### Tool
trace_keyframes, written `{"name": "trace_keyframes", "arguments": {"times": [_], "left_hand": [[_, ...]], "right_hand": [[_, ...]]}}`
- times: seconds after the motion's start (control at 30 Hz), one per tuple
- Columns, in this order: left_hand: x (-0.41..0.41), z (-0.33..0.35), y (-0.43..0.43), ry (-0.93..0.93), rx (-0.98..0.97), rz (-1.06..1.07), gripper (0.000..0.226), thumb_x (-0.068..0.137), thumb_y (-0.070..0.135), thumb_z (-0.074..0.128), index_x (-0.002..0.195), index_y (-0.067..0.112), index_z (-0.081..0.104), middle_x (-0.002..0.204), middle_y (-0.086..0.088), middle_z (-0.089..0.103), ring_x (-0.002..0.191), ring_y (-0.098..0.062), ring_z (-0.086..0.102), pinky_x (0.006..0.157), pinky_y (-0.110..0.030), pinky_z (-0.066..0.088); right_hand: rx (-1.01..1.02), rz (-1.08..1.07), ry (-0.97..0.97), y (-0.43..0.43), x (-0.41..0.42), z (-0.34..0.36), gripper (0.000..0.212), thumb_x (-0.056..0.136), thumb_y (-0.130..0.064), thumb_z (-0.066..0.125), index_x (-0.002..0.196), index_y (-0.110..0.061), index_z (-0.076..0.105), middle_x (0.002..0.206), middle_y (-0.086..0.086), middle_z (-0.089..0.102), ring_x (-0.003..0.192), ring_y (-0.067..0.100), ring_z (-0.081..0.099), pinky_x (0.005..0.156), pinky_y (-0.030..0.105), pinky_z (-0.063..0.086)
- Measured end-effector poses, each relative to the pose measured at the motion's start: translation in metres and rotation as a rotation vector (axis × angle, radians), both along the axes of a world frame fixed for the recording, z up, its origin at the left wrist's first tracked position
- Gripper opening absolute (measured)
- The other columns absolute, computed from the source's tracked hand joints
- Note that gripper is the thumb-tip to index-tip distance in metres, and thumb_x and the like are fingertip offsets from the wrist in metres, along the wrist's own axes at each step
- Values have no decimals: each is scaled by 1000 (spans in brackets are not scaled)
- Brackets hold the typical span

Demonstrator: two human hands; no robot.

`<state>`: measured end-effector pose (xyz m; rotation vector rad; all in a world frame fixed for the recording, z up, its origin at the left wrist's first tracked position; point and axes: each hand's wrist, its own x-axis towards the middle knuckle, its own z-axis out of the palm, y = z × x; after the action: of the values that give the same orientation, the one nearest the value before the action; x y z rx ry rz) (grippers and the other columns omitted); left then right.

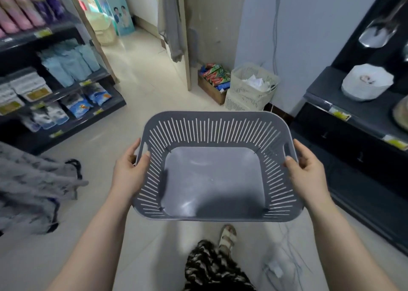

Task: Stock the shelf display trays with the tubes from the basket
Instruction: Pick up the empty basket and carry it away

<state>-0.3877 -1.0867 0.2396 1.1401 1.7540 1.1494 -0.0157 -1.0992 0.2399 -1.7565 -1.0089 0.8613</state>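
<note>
A grey slotted plastic basket (212,127) is held level in front of me, above the tiled floor. Nothing lies inside it; its bare bottom shows. My left hand (132,171) grips its left rim by the handle slot, thumb inside. My right hand (306,169) grips the right rim the same way. On the floor ahead, against a wooden post, a brown box (209,89) holds red and green toothpaste cartons (215,73).
Dark shelves with bagged goods (72,63) run along the left. A dark shelf unit (353,122) with white bowls stands on the right. Two cream baskets (251,87) are stacked by the wall ahead. Grey cloth (33,184) hangs at the left. A cable lies on the floor near my feet.
</note>
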Motion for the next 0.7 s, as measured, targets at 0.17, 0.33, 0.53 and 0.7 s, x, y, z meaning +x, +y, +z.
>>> {"name": "trace_keyframes", "arguments": {"times": [0.17,0.33,0.53,0.7], "left_hand": [[36,17,85,-3,57,-7,43,90,27,57,123,54,48,97,3,72,85,-19,70,83,-48,55],[54,23,137,-14,69,11,43,88,34,58,128,48,49,102,2,72,86,-17,70,83,-47,55],[66,27,201,-13,39,-34,39,90,33,55,120,56,50,93,0,74,78,-21,72,72,-43,57],[75,16,276,-50,-22,-49,45,89,38,59,130,47,45,102,-8,70,80,-23,71,70,-45,58]], "right_hand": [[19,3,-22,85,41,18,46,91,-21,56,129,-47,48,112,-4,67,91,8,66,69,24,49],[43,16,-37,149,62,31,47,90,-22,57,129,-47,48,108,-9,67,84,0,65,67,22,49],[50,40,-24,203,72,30,49,90,-18,54,130,-46,47,90,-20,66,73,-11,63,47,8,44],[58,5,-61,263,84,22,45,89,-19,55,129,-40,52,107,-5,68,89,6,64,76,31,52]]}}
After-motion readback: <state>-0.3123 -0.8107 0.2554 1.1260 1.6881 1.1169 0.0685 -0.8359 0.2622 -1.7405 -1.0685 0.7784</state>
